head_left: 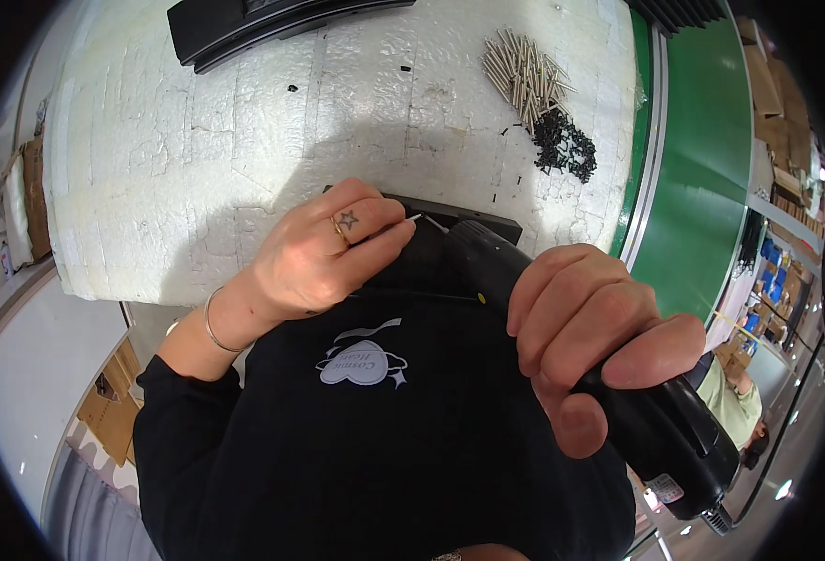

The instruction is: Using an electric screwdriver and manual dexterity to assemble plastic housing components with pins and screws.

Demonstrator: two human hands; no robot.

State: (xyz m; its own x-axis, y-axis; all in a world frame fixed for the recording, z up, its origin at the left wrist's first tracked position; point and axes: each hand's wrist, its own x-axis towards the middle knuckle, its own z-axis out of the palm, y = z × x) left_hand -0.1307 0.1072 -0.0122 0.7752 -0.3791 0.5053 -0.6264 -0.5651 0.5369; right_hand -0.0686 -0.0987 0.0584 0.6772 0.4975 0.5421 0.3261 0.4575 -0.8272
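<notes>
My right hand [599, 323] is wrapped round a black corded electric screwdriver [669, 439], held slanting with its nose toward the upper left. Its thin metal bit reaches the inner side of a black part [498, 225], which has a straight raised edge and lies close against my body. My left hand [333, 238] rests at the left end of that part, thumb side hidden, fingers bent and pressed together. Its fingertips are just left of the bit. Whatever they pinch is hidden or too small to name.
White foam-like padding [244, 140] covers the table. To the far right lie a heap of silvery metal pins [523, 75] and a pile of small black screws [564, 145]. A long black part [272, 28] lies at the far edge. On the right, a person [735, 397] is beyond a green surface [697, 140].
</notes>
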